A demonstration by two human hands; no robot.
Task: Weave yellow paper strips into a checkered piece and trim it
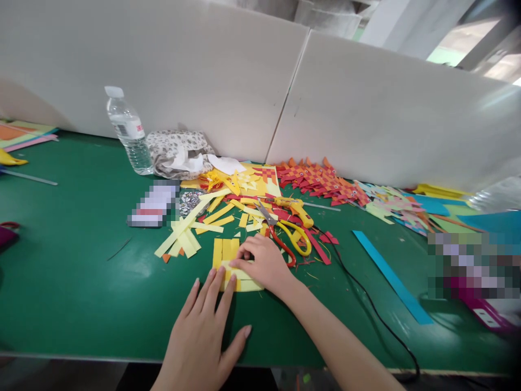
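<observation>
A yellow woven paper piece (230, 260) lies on the green table (81, 260) in front of me. My left hand (203, 336) rests flat, fingers stretched out, its fingertips on the near edge of the paper. My right hand (264, 263) lies curled on the paper's right side, fingertips pressing a strip down. Loose pale yellow strips (185, 231) lie just beyond to the left. Two pairs of scissors, one red-handled (280, 241) and one yellow-handled (299, 228), lie just past my right hand.
A water bottle (129, 133) and a patterned cloth pouch (179, 152) stand by the white partition (203, 76). Red-orange woven pieces (321, 182) and pastel ones (391, 209) lie at the right. A blue strip (391, 277) and a black cable (374, 309) cross the table.
</observation>
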